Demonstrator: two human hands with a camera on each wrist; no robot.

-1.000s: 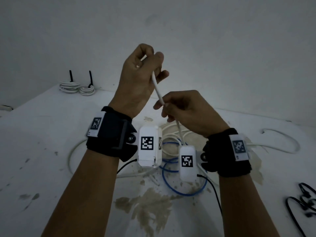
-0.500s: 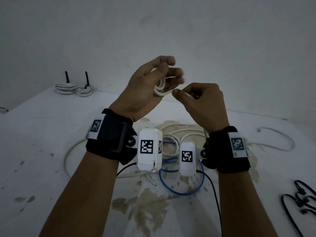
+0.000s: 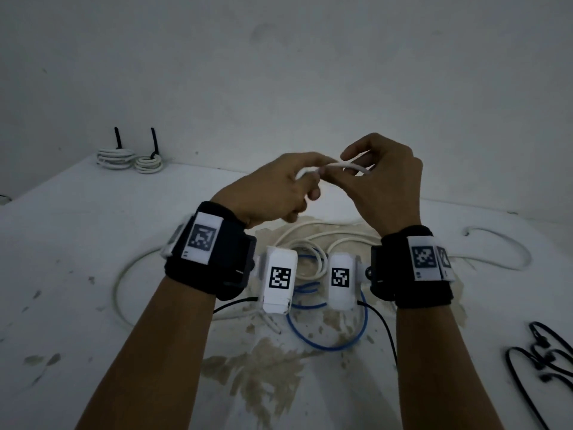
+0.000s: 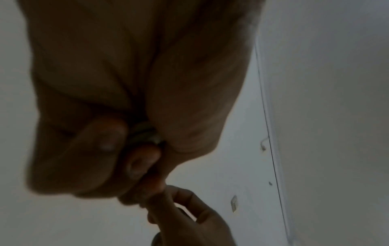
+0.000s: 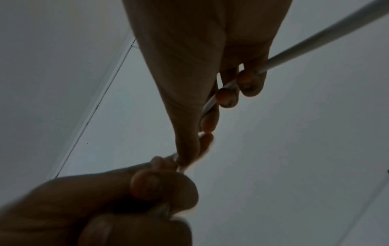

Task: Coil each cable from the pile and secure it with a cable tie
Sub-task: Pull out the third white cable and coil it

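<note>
I have both hands raised above the white table [image 3: 77, 231], and between them runs one white cable [image 3: 347, 165]; my left hand [image 3: 273, 193] has its fingers curled round a small bundle of that cable's loops, with thumb and forefinger pinching where the strand leaves the bundle; my right hand [image 3: 387, 184] grips the same cable just beside it, fingers curled round the strand, which passes through the fist and out past the little finger, as the right wrist view shows [image 5: 315, 41]; the two hands touch at the fingertips. How many loops lie inside my left fist I cannot tell, since the left wrist view is dark and shows only a sliver of cable [image 4: 147, 133] between thumb and fingers.

Below my wrists lies the pile: one blue cable [image 3: 328, 342] in a loose ring, and white cable [image 3: 124, 274] sprawled in wide curves on both sides; whether that is one white cable or more I cannot tell. At the far left corner of the table, against the wall, stand two finished white coils [image 3: 130, 158], each bound with one black cable tie [image 3: 153, 141] whose tail sticks upright; the two coils touch. At the right edge lies a cluster of loose black cable ties [image 3: 545, 355]; their number I cannot make out.
</note>
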